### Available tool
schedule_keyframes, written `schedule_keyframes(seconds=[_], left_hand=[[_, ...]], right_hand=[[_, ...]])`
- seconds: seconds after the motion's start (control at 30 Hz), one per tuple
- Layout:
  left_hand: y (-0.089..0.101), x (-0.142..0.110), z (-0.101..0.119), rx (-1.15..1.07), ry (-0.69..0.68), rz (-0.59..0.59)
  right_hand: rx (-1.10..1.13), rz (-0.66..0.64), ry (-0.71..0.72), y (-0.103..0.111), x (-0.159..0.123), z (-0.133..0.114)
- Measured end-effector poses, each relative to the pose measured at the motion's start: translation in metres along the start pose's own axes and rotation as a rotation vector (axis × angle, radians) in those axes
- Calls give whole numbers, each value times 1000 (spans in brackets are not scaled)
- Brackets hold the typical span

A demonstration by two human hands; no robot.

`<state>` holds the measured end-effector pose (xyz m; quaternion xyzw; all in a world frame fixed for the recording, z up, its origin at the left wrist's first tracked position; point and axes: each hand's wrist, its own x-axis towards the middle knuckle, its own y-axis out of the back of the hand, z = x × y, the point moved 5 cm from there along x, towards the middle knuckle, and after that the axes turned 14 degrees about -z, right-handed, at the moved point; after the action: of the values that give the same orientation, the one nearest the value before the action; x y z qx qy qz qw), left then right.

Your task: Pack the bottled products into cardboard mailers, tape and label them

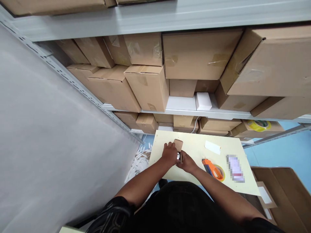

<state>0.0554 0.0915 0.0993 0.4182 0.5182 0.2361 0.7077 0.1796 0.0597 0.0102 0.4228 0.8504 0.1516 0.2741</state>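
L hand (170, 153) curls over the L side of a small carton (178, 146); can't tell if its fingers grip carton or contents. R hand (187, 162) grasps the R side. Btwn the two, at the carton's mouth: a round silvery item (178, 156), partly hidden. Flap stands open just beyond L fingertips. Step in hand, prob.: working the item at the open carton, in or out unclear. Next move calls for a firm R hold & L fingers kept clear of flap. Near R hand, to its R: orange tape dispenser (213, 170); ahead-R of it, white card (213, 147); farther R, blurred flat item (235, 168). Well beyond both hands: shelves w/ brown boxes (147, 87).
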Motion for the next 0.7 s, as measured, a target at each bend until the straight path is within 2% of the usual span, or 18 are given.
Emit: schedule_keyframes(seconds=[0.17,0.4,0.57,0.7], left_hand=[[0,5,7,-33,37,-39],[2,0,-8,-179,0,107],[30,-16,-18,-303,-126,263],[57,-28,-24,-489,-134,272]], right_hand=[[-78,50,-6,1,5,2],[-158,20,-68,4,8,8],[-137,16,-73,20,14,5],[-97,5,-45,38,21,-1]])
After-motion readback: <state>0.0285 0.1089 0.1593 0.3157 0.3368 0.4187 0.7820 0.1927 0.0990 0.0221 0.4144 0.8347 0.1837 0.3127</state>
